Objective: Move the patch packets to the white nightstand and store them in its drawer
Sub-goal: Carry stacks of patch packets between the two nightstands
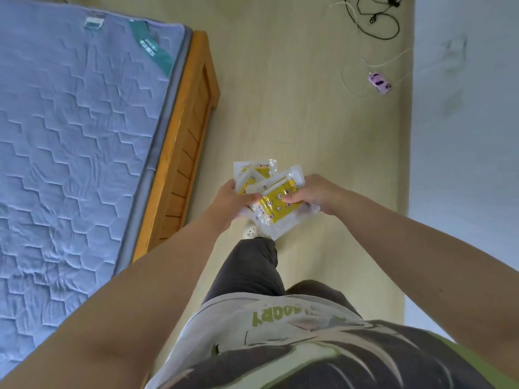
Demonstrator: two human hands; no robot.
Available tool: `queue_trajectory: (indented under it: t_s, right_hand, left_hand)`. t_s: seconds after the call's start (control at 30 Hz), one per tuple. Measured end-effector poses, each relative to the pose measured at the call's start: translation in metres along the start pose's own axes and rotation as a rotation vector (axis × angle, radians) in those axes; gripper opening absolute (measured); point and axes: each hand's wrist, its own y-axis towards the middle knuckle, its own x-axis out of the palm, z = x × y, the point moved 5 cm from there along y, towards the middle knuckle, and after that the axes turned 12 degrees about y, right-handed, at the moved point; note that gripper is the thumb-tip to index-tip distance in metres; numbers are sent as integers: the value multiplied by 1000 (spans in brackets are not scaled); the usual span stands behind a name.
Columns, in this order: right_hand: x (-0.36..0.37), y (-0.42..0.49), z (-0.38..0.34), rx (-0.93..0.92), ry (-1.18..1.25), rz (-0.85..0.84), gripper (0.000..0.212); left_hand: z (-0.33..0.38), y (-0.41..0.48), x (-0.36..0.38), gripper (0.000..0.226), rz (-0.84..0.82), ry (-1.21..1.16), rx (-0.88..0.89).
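A fanned bundle of clear plastic patch packets with yellow, star-printed inserts (pixel 276 203) is held in mid-air at waist height in front of a standing person, above the pale wood-effect floor (pixel 295 108). The left hand (pixel 233 200) grips the bundle's left edge with its thumb laid across the top, and the right hand (pixel 314 193) pinches the right edge with curled fingers. The lower corner of the front packet hangs over a white perforated shoe (pixel 250 231), which shows beneath a dark grey trouser leg (pixel 250 270) and a pale printed T-shirt (pixel 280 332). Just left of the person runs the corner of an orange-brown wooden bed frame (pixel 185 141) carrying a lilac-blue quilted mattress (pixel 70 122), whose edge slants away towards the top of the frame. A white wall (pixel 463 108) bounds the right side, leaving an open strip of floor between bed and wall that runs ahead of the person. Far along that strip, close to the wall, lie a small purple box-shaped gadget on a thin white cord (pixel 379 84) and, beyond it, a tangle of black cable (pixel 373 18), both well apart from the hands.
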Motion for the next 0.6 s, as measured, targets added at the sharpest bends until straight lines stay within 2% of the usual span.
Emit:
queue_trajectory:
  t_s: [0.2,0.3,0.43,0.6]
  right_hand:
    - [-23,66,-135,-40,-84,-30,35]
    - [-37,109,-198,-50,-161,-60,34]
    - [-57,172,-283,-96,-249,-128,23]
    - [-75,244,-377,-64,-384,-162,38]
  left_hand:
    - [93,76,-47,35,51,-88,-67]
    - [143,121,-64,36,89,-121,-45]
    - [201,188,-85,38,203,-166,-22]
    - [265,240,-110,37,326,-310,-39]
